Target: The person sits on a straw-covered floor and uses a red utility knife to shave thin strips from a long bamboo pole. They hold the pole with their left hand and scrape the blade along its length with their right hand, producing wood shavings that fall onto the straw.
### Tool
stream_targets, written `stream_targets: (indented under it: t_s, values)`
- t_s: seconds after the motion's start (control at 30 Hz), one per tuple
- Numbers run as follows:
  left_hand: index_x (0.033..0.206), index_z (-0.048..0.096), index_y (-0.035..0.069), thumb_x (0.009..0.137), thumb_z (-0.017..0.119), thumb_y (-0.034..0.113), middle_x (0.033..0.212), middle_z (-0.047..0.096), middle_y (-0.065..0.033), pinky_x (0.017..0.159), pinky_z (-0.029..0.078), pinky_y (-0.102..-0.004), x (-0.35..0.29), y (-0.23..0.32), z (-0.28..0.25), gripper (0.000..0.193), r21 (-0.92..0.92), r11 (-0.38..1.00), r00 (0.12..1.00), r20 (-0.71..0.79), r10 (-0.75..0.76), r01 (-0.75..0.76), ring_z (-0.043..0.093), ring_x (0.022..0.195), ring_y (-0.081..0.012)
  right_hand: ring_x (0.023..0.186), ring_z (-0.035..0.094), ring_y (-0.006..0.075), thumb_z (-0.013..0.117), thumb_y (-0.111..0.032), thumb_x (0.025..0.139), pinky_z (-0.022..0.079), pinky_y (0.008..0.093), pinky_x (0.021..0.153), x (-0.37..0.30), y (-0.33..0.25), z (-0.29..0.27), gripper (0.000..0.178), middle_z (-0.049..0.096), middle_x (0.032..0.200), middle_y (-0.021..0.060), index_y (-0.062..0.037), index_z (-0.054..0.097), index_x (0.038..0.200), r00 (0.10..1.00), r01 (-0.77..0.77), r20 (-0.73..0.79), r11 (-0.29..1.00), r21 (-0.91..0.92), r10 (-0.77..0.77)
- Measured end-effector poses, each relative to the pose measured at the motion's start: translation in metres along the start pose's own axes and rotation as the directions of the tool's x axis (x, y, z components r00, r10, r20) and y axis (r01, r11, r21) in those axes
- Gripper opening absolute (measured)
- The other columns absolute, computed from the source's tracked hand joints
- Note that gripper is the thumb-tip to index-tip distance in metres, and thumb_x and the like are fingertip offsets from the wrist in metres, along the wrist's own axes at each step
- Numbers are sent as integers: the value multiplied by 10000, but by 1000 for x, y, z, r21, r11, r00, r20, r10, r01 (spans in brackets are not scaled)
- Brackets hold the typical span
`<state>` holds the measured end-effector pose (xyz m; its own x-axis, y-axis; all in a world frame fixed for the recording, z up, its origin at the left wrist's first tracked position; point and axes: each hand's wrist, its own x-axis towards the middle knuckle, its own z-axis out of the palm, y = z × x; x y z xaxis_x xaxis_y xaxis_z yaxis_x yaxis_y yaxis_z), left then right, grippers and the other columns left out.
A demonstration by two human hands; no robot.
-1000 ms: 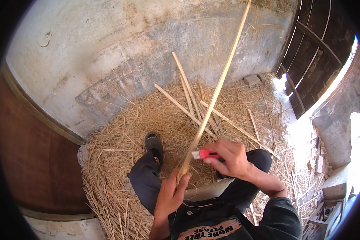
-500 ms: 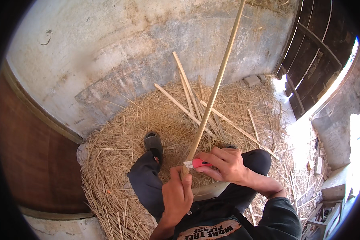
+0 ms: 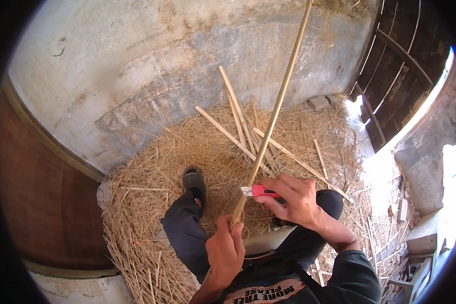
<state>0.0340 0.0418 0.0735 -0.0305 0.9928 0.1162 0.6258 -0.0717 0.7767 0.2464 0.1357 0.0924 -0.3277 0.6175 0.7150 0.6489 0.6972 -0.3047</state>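
A long, pale strip, probably bamboo [image 3: 277, 107], slants from my lap up and away toward the wall. My left hand [image 3: 224, 249] is closed around its near end. In my right hand [image 3: 295, 198] is a red utility knife [image 3: 262, 190], gripped between thumb and fingers. Its short blade [image 3: 247, 191] lies across the strip, a little beyond my left hand. The strip's lowest end is hidden by my left fist.
Several cut strips [image 3: 236, 119] lie crossed on a thick bed of shavings [image 3: 152, 167]. Behind them rises a stained wall [image 3: 137, 61]. A brown panel [image 3: 45, 202] stands at left, dark wooden boards [image 3: 397, 71] at upper right. My shoe [image 3: 193, 178] rests in the shavings.
My right hand and the knife have slid a short way up the strip, away from my left hand. The left hand stays nearly in place.
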Motion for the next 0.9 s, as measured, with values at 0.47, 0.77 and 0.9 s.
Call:
stream_targets:
  t_s: [0.47, 0.77, 0.9]
  values:
    - [1164, 600, -17, 1165, 509, 235, 684, 617, -177, 568, 467, -468, -7, -6, 3, 268, 10, 999, 999, -28, 47, -46, 655, 599, -390, 535, 610, 175, 901, -340, 872, 480, 334, 475, 9, 15, -7, 320, 615, 760, -12, -156, 815, 1118, 1000, 25, -3, 999, -36, -26]
    - [1194, 604, 10, 1116, 599, 237, 777, 721, -220, 618, 553, -504, -18, -11, -1, 240, 65, 997, 997, 50, -52, 49, 731, 696, -440, 582, 668, 240, 897, -283, 888, 512, 358, 516, 22, 33, -10, 295, 694, 777, 51, -107, 824, 1114, 989, -84, -122, 996, -6, 82]
    - [1202, 607, 10, 1120, 589, 261, 781, 726, -218, 632, 558, -510, -25, -18, 1, 264, 71, 995, 994, 71, -81, 76, 736, 707, -439, 676, 750, 232, 863, -270, 936, 573, 342, 591, 29, 53, -10, 266, 808, 927, 120, -52, 839, 1086, 980, -158, -117, 986, 47, 163]
